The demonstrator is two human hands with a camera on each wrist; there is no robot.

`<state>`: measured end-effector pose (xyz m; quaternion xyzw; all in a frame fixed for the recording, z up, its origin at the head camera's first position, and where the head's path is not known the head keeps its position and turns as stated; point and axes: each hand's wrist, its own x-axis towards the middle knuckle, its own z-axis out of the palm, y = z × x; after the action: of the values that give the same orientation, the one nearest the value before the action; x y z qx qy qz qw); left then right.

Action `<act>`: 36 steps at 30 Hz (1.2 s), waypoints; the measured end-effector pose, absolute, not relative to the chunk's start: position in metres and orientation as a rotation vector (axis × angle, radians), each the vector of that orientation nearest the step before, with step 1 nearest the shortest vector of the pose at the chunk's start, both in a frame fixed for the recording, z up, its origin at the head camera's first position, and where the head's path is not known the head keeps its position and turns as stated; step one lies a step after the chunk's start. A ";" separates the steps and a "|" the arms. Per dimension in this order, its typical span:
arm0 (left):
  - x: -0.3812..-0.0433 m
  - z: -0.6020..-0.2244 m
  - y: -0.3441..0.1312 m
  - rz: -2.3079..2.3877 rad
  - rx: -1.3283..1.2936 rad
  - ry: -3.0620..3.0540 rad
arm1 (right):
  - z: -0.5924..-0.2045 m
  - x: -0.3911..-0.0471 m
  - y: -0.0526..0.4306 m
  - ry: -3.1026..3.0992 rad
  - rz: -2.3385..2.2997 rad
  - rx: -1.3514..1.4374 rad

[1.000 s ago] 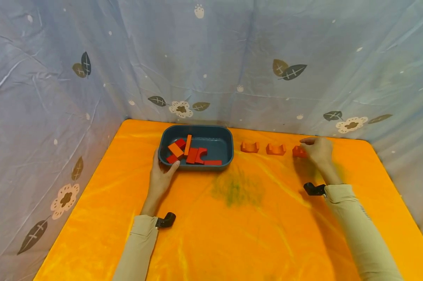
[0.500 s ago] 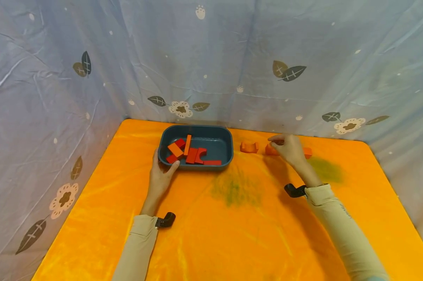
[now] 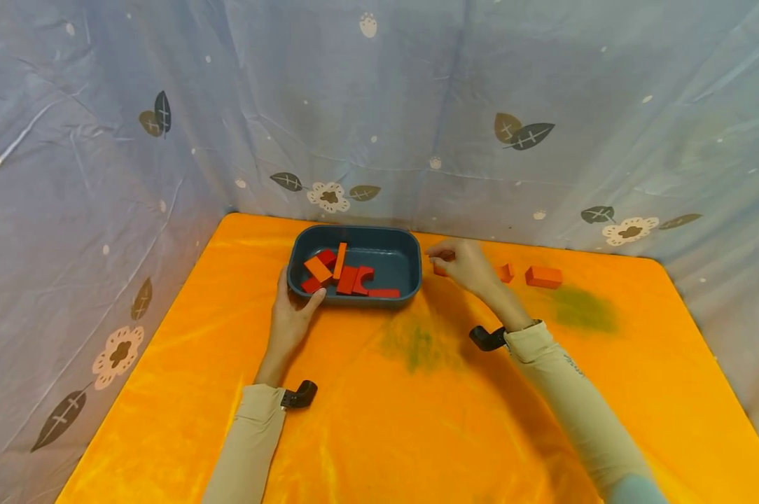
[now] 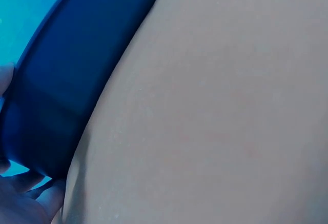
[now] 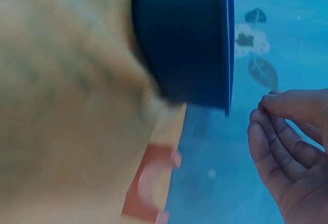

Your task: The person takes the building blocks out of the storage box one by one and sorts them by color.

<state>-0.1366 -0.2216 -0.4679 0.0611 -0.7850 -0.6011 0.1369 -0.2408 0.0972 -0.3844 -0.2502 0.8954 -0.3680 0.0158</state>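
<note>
The box stands near the back edge of the bench, left of its middle. It is a dark blue-grey rectangle with rounded corners, smooth walls and a narrow lip all the way round. Blocks gather in its left and near parts: an orange oblong lies aslant between a first red block behind it and a second red block in front, with a slim orange strip just beside them. Next come a plain red slab and, beside it, a red arch whose rounded bite faces right; a flat red bar lies along the near wall.

The left hand is clamped on the box's near left corner, thumb at the near wall, fingers at the left side.

On the bench to the right, three orange blocks form a row: the nearest block, half hidden, with a wide rounded notch in the right wrist view; the middle block, mostly behind the wrist; and the far block, showing a plain oblong face. The right hand is over the nearest one, fingers loosely bent, thumb and forefinger tips close together; whether they touch I cannot tell
</note>
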 end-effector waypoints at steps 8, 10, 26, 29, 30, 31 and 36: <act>-0.137 -0.468 -0.223 -1.720 0.204 -2.305 | -0.387 -0.250 0.050 2.716 -1.074 -1.002; -0.138 -0.467 -0.224 -1.723 0.207 -2.302 | -0.387 -0.252 0.034 2.699 -1.011 -1.053; -0.138 -0.470 -0.224 -1.746 0.143 -2.257 | -0.370 -0.272 -0.054 2.672 -0.757 -1.032; -0.138 -0.470 -0.224 -1.747 0.149 -2.257 | -0.370 -0.279 -0.064 2.702 -0.642 -1.077; -0.137 -0.470 -0.224 -1.747 0.150 -2.257 | -0.371 -0.282 -0.067 2.697 -0.616 -1.097; -0.138 -0.471 -0.224 -1.749 0.152 -2.258 | -0.371 -0.285 -0.069 2.684 -0.600 -1.118; -0.138 -0.470 -0.224 -1.743 0.166 -2.256 | -0.376 -0.298 -0.078 2.581 -0.522 -1.212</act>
<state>-0.1376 -0.2240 -0.4699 0.0575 -0.7820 -0.6040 0.1426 -0.2984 -0.0778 -0.3756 -0.4149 0.8839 -0.1787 0.1211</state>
